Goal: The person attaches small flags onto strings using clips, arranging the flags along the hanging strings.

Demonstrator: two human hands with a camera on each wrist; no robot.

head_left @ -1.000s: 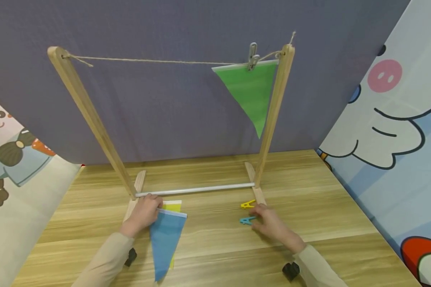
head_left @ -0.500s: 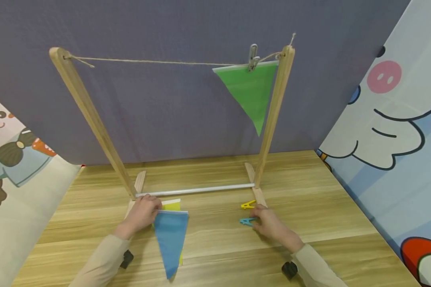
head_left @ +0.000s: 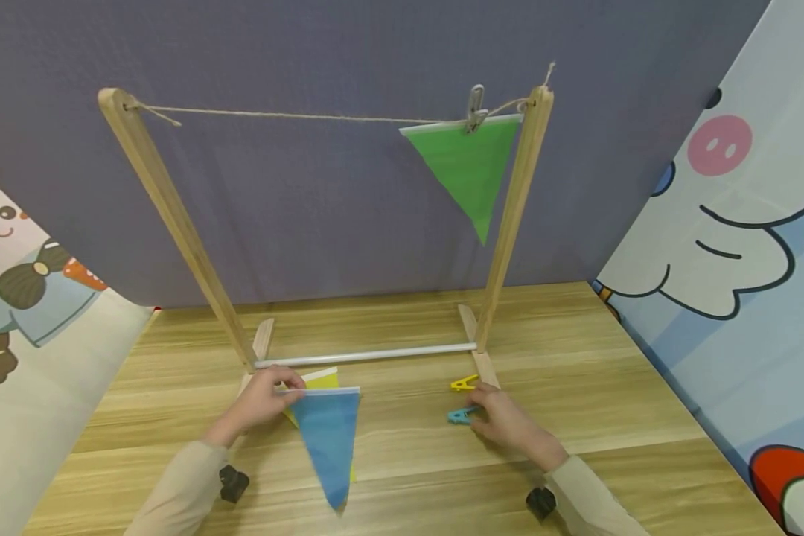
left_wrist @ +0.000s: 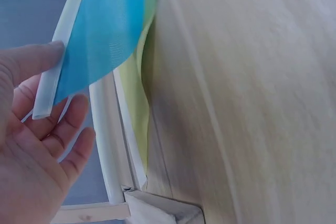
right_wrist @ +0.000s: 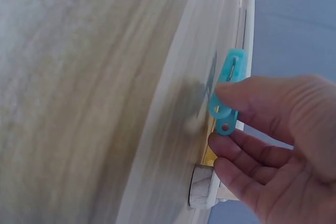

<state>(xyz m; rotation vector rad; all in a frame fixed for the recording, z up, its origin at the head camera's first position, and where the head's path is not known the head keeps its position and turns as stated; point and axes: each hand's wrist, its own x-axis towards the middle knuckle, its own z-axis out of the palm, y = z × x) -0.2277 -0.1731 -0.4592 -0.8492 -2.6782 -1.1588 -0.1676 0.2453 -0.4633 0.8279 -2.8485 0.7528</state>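
My left hand [head_left: 257, 402] pinches the white top edge of a blue triangular pennant [head_left: 331, 435] by its left corner; in the left wrist view, thumb and forefinger hold that white band [left_wrist: 56, 69]. Beneath the blue pennant a yellow pennant [head_left: 323, 379] lies on the table, mostly covered. On the right, my right hand [head_left: 509, 426] grips a light blue clothespin [right_wrist: 231, 74] between thumb and fingers, just above the tabletop. A yellow clothespin [head_left: 464, 383] lies just beyond it. A green pennant [head_left: 467, 164] hangs from the twine [head_left: 295, 115], held by a metal clip [head_left: 475, 110].
Two wooden posts [head_left: 174, 216] stand on feet, joined low down by a white rod [head_left: 375, 354]. The twine spans their tops. A grey-blue panel [head_left: 335, 223] rises behind the wooden table [head_left: 610, 387]. Cartoon-printed sheets [head_left: 723, 246] flank it on both sides.
The blue pennant has shifted right and its tip has swung right, its top edge now pinched by my left hand. My right hand has stayed nearly still, and the light blue clothespin has tilted slightly.
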